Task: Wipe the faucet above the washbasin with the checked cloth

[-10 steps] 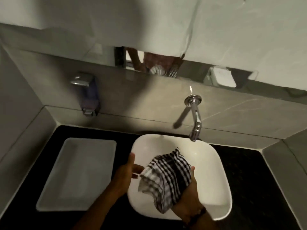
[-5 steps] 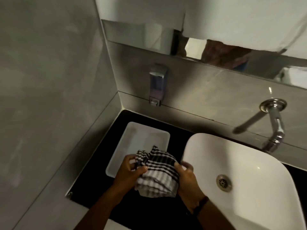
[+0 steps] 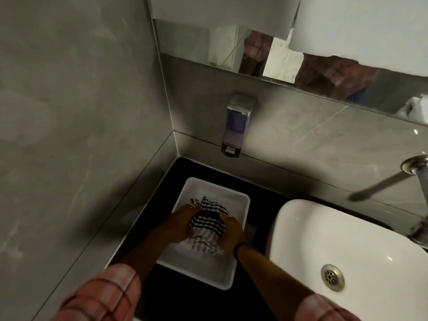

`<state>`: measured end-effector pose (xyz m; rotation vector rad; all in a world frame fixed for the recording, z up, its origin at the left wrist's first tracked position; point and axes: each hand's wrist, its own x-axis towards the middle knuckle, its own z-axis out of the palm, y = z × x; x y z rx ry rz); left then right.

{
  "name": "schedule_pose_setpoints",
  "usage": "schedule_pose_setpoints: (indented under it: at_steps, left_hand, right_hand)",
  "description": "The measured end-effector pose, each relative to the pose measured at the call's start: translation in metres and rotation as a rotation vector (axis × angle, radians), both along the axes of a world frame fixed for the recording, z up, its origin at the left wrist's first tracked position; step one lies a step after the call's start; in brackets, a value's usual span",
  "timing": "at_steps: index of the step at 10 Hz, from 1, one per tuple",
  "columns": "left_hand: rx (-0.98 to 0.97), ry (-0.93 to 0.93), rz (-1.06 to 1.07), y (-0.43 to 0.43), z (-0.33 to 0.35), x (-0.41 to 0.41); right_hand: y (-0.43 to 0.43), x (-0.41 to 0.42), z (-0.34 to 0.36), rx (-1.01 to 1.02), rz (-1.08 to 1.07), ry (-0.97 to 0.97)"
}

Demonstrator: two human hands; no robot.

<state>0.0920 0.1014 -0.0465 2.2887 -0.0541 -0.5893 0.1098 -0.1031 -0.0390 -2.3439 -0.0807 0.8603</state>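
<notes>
The black-and-white checked cloth (image 3: 206, 224) is bunched up inside a white rectangular tray (image 3: 240, 203) on the black counter. My left hand (image 3: 179, 224) grips its left side and my right hand (image 3: 231, 232) grips its right side. The white washbasin (image 3: 335, 246) sits to the right of the tray. The chrome faucet (image 3: 420, 172) juts from the wall at the far right edge, partly cut off by the frame, well away from both hands.
A chrome soap dispenser (image 3: 237, 126) hangs on the grey tiled wall above the tray. A mirror strip (image 3: 208, 47) runs along the back wall. The grey side wall (image 3: 81, 112) closes in the left. The basin drain (image 3: 332, 277) shows at lower right.
Both hands carried the cloth from over the washbasin leftward and down into the white tray. The view swung left, so the faucet slid to the right edge.
</notes>
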Motion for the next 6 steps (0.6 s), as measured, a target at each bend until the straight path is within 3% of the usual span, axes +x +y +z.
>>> schedule_pose_setpoints:
  at_steps: [3, 4, 5, 6]
  left_hand:
    - [0.719, 0.016, -0.213, -0.019, -0.035, 0.001]
    - [0.853, -0.023, -0.251, -0.026, -0.034, 0.001]
    - [0.879, -0.183, -0.215, -0.029, -0.023, 0.006]
    - [0.827, -0.469, -0.217, -0.040, 0.003, -0.010]
  right_hand:
    - [0.025, -0.008, -0.039, -0.322, 0.099, -0.079]
    - [0.030, -0.007, -0.045, -0.313, 0.112, -0.012]
    - [0.022, -0.002, -0.028, -0.278, 0.084, 0.002]
    - [0.004, -0.010, -0.004, -0.238, 0.145, -0.119]
